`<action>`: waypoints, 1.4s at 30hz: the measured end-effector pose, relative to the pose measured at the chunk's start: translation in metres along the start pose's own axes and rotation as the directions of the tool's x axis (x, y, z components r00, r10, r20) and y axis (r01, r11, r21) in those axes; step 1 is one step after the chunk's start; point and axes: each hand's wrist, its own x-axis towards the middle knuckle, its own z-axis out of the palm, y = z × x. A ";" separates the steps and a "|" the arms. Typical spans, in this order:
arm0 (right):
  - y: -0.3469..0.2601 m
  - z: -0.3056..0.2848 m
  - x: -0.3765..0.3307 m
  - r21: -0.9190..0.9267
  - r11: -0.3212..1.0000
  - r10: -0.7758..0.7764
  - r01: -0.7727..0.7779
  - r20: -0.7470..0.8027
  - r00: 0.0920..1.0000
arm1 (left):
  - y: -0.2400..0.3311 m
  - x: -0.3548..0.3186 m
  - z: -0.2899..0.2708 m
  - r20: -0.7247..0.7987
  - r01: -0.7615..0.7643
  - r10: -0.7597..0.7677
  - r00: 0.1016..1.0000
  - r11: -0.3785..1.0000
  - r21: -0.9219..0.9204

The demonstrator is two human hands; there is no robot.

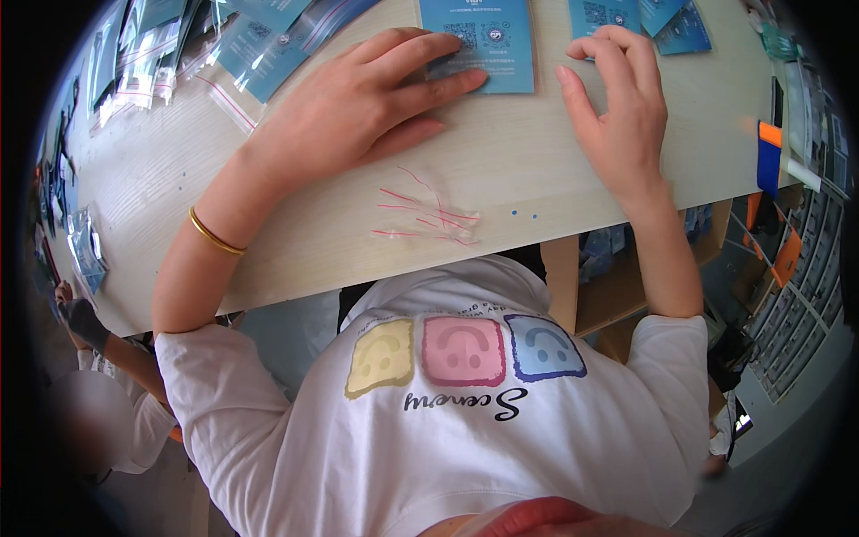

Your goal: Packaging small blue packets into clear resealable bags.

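Observation:
A blue printed card (501, 67) lies flat on the pale wooden table, cut off by the top edge of the view. My left hand (371, 98) rests with its index and middle fingertips on the left part of this card, its fingers stretched out. To the right, my right hand (622, 107) is raised over the table with curled fingers, thumb and index finger apart, and I see nothing between them. Just beyond its fingertips lie several more blue cards (676, 27), partly overlapping.
Clear zip bags with blue cards (255, 58) pile up at the far left. Thin clear plastic strips with red lines (429, 215) lie by the table's near edge. A cardboard box (617, 300) stands below the table at right. Another person's gloved hand (80, 322) shows at far left.

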 end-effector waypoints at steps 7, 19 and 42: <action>0.004 0.001 -0.005 -0.037 0.939 -0.331 0.342 0.169 0.928 | -0.035 -0.010 -0.049 -0.208 0.197 -0.128 0.970 0.915 0.352; -0.005 0.003 0.000 0.425 0.881 -0.271 0.207 0.096 0.958 | 0.001 0.022 -0.002 -0.015 -0.013 0.013 1.000 1.000 0.016; -0.011 0.007 0.005 0.372 0.886 -0.370 0.277 0.204 0.906 | -0.011 0.022 0.000 -0.010 -0.077 0.076 0.997 0.988 -0.135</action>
